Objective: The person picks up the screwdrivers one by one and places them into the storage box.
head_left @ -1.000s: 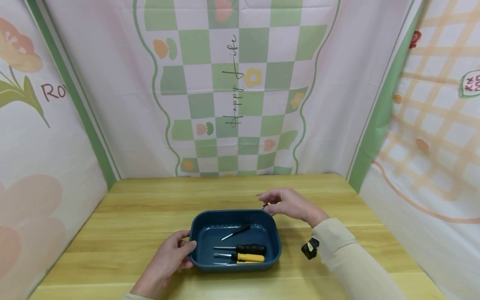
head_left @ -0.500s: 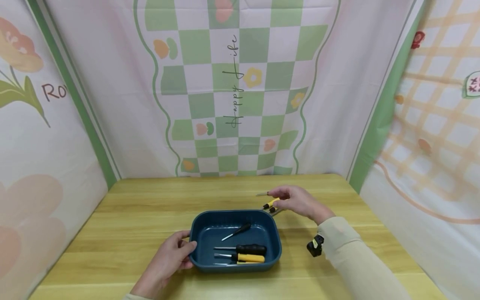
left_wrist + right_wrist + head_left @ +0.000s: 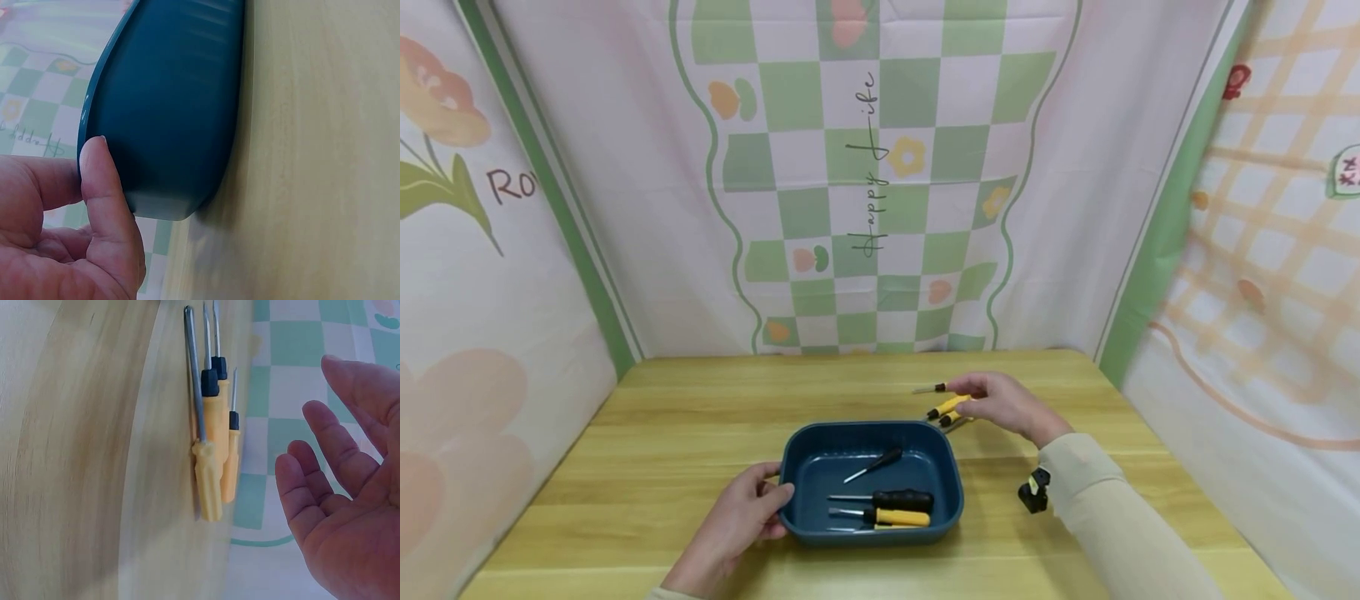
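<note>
My left hand (image 3: 741, 510) pinches the left rim of a dark blue rectangular tub (image 3: 820, 468), also filling much of the left wrist view. Inside lie a small black screwdriver (image 3: 886, 457), a larger black-handled screwdriver (image 3: 904, 500), and a yellow-and-black screwdriver (image 3: 901, 517); another yellow one is partly hidden by the front wall. Beyond the tub's far right corner, my right hand (image 3: 1002, 407) hovers with fingers loosely bent and nothing held. Several yellow-handled screwdrivers (image 3: 209, 484) lie beside it on the table, apart from the fingers in the right wrist view.
The wooden table (image 3: 685, 417) carries everything. Patterned cloth hangs behind it (image 3: 857, 208) and on both sides. A small black device (image 3: 1034, 492) hangs at the right sleeve.
My right hand has drawn back slightly to the right, uncovering more of the yellow-handled screwdrivers. The left hand and the tub have stayed in place.
</note>
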Demonstrator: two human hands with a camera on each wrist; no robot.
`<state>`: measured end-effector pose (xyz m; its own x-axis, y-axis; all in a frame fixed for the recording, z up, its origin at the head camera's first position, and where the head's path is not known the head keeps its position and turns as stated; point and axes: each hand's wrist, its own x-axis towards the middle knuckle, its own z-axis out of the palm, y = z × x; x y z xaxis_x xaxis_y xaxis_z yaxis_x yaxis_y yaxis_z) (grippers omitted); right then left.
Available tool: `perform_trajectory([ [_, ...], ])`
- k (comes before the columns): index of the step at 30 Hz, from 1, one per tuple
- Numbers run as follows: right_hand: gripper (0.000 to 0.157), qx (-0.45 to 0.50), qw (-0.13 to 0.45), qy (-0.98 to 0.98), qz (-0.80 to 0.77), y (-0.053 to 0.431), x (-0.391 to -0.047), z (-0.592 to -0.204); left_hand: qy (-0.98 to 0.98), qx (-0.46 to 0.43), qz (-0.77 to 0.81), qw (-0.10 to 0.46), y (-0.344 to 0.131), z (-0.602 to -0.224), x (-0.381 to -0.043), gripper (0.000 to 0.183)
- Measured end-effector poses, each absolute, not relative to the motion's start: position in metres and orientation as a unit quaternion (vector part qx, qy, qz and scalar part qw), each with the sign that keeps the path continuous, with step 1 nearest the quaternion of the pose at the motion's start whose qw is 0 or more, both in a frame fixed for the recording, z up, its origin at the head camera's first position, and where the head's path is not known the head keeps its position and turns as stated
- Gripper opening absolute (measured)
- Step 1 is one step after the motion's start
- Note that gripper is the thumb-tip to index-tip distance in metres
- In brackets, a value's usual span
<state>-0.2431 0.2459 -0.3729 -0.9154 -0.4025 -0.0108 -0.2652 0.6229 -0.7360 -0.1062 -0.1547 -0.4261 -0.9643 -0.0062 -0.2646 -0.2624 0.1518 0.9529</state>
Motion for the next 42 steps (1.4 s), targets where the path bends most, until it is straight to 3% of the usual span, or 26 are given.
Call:
perform_trajectory([
  [42, 0.044, -0.148, 0.076, 0.926, -0.338, 0.271, -0.269, -0.404, 0.761, -0.106, 0.630, 0.111, -0.153, -0.425, -0.110, 0.049],
])
